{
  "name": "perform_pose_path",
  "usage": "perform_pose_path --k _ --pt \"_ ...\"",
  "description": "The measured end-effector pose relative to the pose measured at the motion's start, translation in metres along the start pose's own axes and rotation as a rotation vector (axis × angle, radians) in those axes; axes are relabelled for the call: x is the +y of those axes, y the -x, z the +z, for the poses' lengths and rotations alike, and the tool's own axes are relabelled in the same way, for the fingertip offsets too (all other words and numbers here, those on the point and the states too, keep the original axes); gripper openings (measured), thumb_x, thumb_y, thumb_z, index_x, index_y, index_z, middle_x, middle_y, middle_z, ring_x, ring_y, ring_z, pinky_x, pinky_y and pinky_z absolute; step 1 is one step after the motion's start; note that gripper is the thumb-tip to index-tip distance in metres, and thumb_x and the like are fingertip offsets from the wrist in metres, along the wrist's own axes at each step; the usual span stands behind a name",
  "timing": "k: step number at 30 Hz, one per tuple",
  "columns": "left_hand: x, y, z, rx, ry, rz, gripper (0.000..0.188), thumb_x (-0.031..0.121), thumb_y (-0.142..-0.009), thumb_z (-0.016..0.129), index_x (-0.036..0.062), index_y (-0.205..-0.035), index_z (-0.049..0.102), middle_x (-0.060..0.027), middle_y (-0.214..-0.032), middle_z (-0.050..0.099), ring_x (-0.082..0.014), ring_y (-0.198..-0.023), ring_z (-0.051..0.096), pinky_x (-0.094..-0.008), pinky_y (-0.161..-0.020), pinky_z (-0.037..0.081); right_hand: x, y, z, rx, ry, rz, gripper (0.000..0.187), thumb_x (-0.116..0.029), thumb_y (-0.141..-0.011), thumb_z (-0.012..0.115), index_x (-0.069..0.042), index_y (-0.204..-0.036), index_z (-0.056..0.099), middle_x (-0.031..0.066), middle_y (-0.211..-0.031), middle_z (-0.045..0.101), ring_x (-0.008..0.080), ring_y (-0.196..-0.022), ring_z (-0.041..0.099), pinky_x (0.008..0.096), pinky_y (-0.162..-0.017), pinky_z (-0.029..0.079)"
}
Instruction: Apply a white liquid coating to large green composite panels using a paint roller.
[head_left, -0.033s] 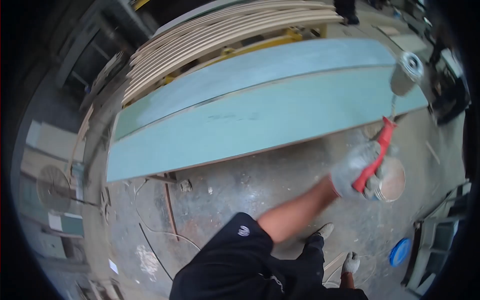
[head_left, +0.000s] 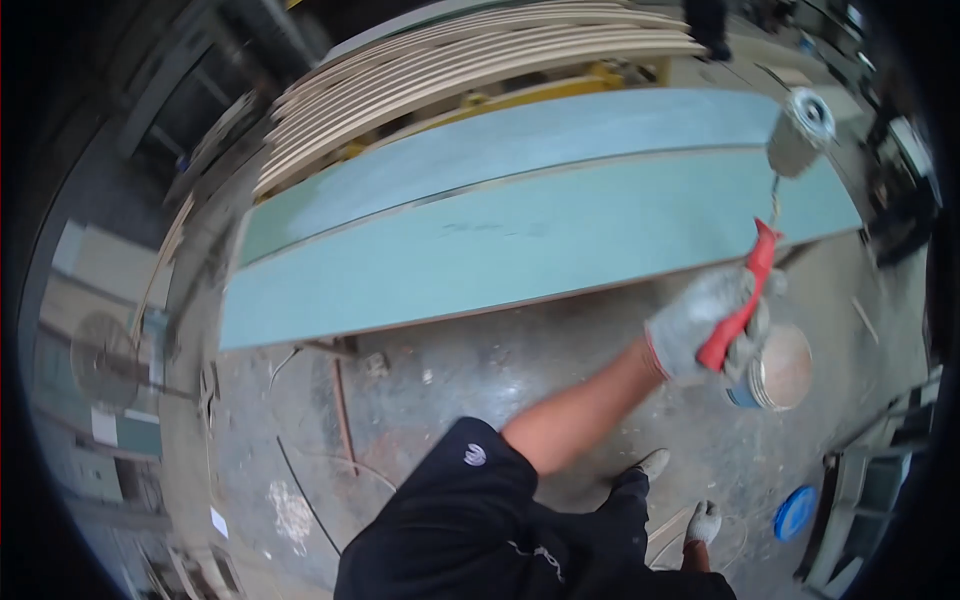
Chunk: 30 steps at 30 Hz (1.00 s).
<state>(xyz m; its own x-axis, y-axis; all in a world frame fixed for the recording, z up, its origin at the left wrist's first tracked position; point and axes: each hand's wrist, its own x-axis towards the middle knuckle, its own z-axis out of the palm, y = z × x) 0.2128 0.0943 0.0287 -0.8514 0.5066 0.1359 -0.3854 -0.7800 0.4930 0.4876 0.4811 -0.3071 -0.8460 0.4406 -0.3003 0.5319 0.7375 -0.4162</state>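
Note:
My left hand (head_left: 705, 325), in a pale work glove with a red cuff, is wrapped round the red handle of a paint roller (head_left: 798, 135). The roller's fuzzy pale cylinder points up and away, above the right end of a long pale blue-green board (head_left: 480, 255). From this view I cannot tell whether the roller touches the board. Just beyond my fingers, lower down, stands a bucket (head_left: 785, 370) with pinkish-beige contents. Low on the right, my right hand (head_left: 703, 522), also gloved, hangs with curled fingers beside my leg; nothing shows in it.
Behind the first board lies a second, bluish board (head_left: 560, 125). Long pale wooden strips (head_left: 470, 60) are stacked beyond, over a yellow frame. A blue lid (head_left: 796, 513) lies on the floor near a metal rack (head_left: 870, 500). A stand fan (head_left: 105, 360) is at left; a hose crosses the floor.
My left hand and the roller have moved slightly up and to the left, a little away from the bucket. The whole view has shifted a bit. My right hand stays about where it was.

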Motion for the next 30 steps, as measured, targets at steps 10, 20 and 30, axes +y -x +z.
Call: perform_pose_path --k 10,20,30 --pt "0.408 0.415 0.011 1.007 -1.050 0.195 0.034 0.038 -0.094 0.071 0.0058 -0.101 0.060 -0.0050 -0.075 0.061 -0.0134 -0.056 0.059 -0.0309 -0.049 0.052 -0.231 0.142 0.125 -0.205 0.003 -0.228 0.033 -0.031 -0.092 0.067 -0.001 -0.105 0.073 0.0222 -0.095 0.074 0.0340 -0.091 0.072 0.0442 -0.083 0.054" --pt "0.651 0.673 -0.116 1.532 -1.543 -0.161 0.033 0.030 -0.097 0.062 0.0012 -0.113 0.060 -0.0035 -0.076 0.059 -0.0106 -0.052 0.057 -0.0296 -0.047 0.051 -0.386 0.183 0.260 -0.232 0.184 -0.135 0.039 -0.030 -0.096 0.063 0.002 -0.117 0.070 0.0247 -0.116 0.071 0.0365 -0.110 0.068 0.0429 -0.096 0.052" --pt "0.807 0.800 -0.288 0.999 -2.191 -0.781 0.051 0.044 -0.094 0.062 0.0089 -0.132 0.061 -0.0239 -0.117 0.069 -0.0421 -0.113 0.064 -0.0468 -0.096 0.050 -0.666 0.308 0.177 0.457 0.040 -0.383 0.032 -0.026 -0.104 0.058 0.001 -0.115 0.070 0.0205 -0.112 0.071 0.0356 -0.105 0.067 0.0402 -0.092 0.051"
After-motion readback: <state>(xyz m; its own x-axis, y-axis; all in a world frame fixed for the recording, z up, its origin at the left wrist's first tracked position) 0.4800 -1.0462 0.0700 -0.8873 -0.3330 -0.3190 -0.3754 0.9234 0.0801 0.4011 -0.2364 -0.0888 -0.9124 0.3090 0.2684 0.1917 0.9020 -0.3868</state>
